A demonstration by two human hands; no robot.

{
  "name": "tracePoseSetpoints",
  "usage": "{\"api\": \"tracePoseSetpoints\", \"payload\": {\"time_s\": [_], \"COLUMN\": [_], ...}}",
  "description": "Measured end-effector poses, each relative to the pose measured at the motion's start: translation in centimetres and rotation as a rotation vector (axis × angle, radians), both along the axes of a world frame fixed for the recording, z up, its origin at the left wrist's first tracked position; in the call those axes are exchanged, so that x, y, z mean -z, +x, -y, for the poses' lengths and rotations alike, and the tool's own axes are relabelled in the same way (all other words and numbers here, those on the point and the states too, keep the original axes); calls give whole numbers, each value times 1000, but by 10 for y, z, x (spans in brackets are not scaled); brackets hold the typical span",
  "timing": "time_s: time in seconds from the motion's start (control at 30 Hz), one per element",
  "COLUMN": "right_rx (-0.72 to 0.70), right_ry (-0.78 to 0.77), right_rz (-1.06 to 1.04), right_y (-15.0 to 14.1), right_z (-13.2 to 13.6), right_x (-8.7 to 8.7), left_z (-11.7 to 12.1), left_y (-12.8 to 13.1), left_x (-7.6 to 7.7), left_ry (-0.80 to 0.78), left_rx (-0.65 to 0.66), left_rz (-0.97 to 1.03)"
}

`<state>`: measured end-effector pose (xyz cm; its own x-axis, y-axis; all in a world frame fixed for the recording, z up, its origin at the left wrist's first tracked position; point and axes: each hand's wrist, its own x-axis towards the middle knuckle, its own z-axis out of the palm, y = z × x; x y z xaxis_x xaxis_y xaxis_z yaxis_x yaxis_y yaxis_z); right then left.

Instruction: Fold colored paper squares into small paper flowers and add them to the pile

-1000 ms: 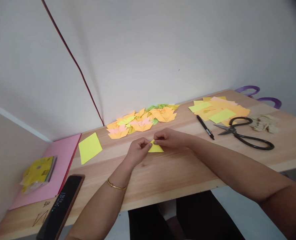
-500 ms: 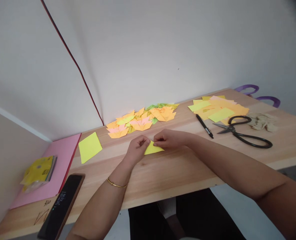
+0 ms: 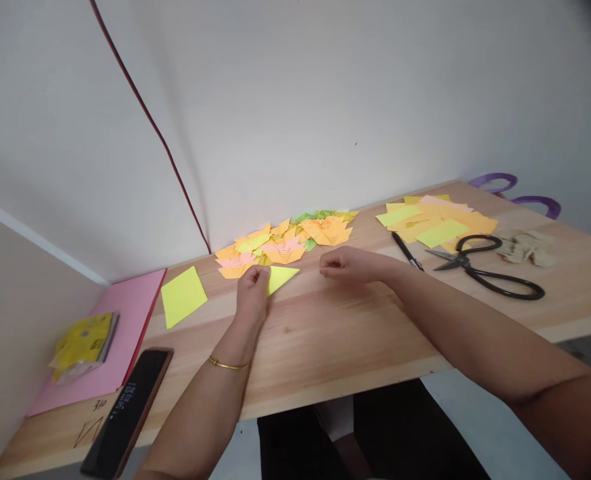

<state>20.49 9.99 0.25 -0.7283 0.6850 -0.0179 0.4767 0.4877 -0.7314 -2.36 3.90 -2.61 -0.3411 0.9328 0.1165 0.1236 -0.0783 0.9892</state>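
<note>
My left hand [image 3: 253, 288] pinches a yellow folded piece of paper [image 3: 280, 278] between thumb and fingers, just above the table. The paper is a triangle whose sharp tip points right. Apart from it, to the right, my right hand [image 3: 342, 265] has its fingers curled in; I see nothing in them. Behind both hands lies a row of folded paper shapes [image 3: 282, 248] in orange, pink, yellow and green, several with small dots drawn on them. A yellow paper square [image 3: 184, 297] rests left of my left hand.
Black-handled scissors [image 3: 462, 260], a black pen [image 3: 406, 249], loose coloured paper sheets [image 3: 438, 223] and crumpled beige material [image 3: 525, 248] lie at the right. To the left are a phone [image 3: 128, 413], a pink sheet [image 3: 140, 300] and a yellow packet [image 3: 85, 343]. Purple handles [image 3: 492, 180] stick out beyond the table.
My right hand has let go of the paper and moved up and right. My left hand has shifted left with the paper, its tip now turned upward to the right.
</note>
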Motion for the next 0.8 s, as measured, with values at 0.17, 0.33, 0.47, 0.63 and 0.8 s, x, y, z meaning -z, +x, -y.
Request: {"api": "tracePoseSetpoints", "payload": {"time_s": [0.17,0.33,0.47,0.63,0.8], "right_rx": [133,140,187,141,95], "right_ry": [-31,-58,-4,89,200], "right_rz": [-225,-338,-391,-358,-359], "right_y": [-9,-28,-27,-23,-32], "right_z": [5,13,11,10,18], "right_x": [1,11,15,15,17], "left_z": [1,7,7,8,13], "left_y": [3,14,15,16,22], "left_x": [3,5,7,4,-4], "left_ry": [18,41,-24,7,92], "left_rx": [90,166,279,302,283], "left_rz": [-49,-52,3,-109,-415]}}
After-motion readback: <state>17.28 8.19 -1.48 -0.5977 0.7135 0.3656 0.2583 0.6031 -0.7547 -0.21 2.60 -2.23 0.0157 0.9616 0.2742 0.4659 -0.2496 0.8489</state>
